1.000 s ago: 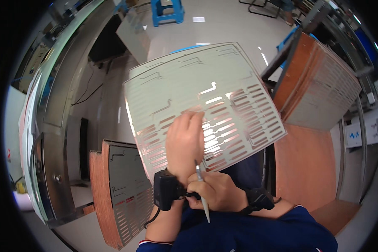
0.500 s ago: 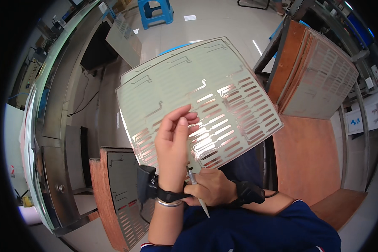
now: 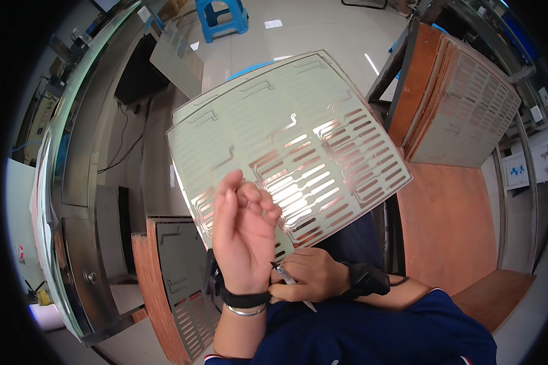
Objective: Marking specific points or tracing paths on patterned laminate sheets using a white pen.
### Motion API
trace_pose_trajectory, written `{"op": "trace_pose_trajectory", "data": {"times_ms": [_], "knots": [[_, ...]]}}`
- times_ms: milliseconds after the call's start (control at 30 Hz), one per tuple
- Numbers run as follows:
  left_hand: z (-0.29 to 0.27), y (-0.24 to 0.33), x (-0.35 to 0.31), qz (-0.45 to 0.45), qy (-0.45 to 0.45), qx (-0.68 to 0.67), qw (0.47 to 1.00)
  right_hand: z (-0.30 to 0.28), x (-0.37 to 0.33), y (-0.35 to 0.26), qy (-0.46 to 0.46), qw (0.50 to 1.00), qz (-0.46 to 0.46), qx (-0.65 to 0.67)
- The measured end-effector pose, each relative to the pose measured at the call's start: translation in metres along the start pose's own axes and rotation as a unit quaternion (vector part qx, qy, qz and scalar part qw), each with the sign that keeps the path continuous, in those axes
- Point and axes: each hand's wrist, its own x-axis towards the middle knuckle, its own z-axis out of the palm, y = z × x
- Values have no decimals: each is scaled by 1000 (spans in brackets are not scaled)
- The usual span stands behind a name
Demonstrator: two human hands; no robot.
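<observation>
My left hand [image 3: 245, 237] is raised over the near part of a flat panel, palm turned up, fingers loosely curled and holding nothing. The pale green panel [image 3: 225, 131] carries shiny copper-coloured slots and traces; it lies on top of at least one similar panel. Close beside my left wrist, my right hand [image 3: 315, 274] grips a slim silver-white pen [image 3: 285, 275]. The pen's dark end points up toward the left wrist, and its tapered end shows below the fingers. A black strap [image 3: 243, 298] and a metal bracelet [image 3: 247, 312] circle my left wrist.
To the right, similar panels [image 3: 469, 109] lean in a stack on a reddish-brown board [image 3: 447, 219]. Another upright stack [image 3: 186, 274] stands at lower left. A metal bench [image 3: 82, 182] runs along the left, and a blue stool [image 3: 220, 18] stands on the far floor.
My left hand has rolled over from side-on to palm up, its fingertips shifting left and nearer. The right hand stays by the left wrist, with the pen tilted more.
</observation>
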Motion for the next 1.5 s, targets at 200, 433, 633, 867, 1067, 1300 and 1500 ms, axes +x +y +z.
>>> {"op": "trace_pose_trajectory", "data": {"times_ms": [200,433,633,867,1067,1300,1500], "knots": [[-23,13,-24,154,-9,673,723,-12,-4,13,89,983,144,67],[-99,55,-49,190,97,824,524,-61,-51,62,126,930,296,-176],[-169,87,-69,129,226,794,550,-135,-113,112,118,814,349,-450],[-162,93,-45,3,343,600,722,-129,-129,100,77,802,432,-406],[-179,103,-35,16,326,611,722,-120,-118,68,44,808,435,-394],[-169,86,-20,102,373,571,724,-124,-128,63,122,806,467,-342],[-168,78,-48,196,376,530,735,-147,-125,91,140,804,405,-412]]}}
